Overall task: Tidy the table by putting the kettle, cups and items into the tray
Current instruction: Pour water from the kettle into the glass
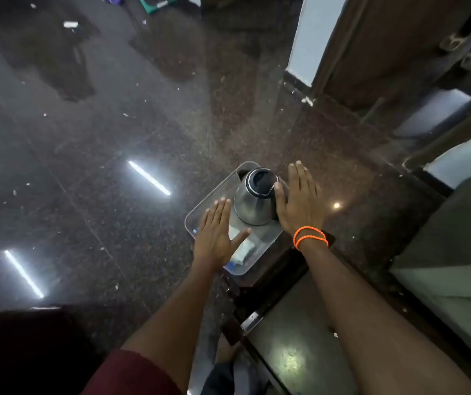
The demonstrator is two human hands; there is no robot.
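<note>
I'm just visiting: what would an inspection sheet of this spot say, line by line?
Surface: small dark table, mostly covered by the tray.
Job's things: steel kettle stands upright in the clear tray; white sachets lie in the tray's near end. No cups visible.
Clutter: pale scraps scattered on the floor.
Grips: left hand flat, fingers straight, over the tray; right hand flat beside the kettle, thumb against it; orange bands on the wrist.
Cables: nothing seen.
Surroundings: polished dark floor with light reflections, wooden door.
</note>
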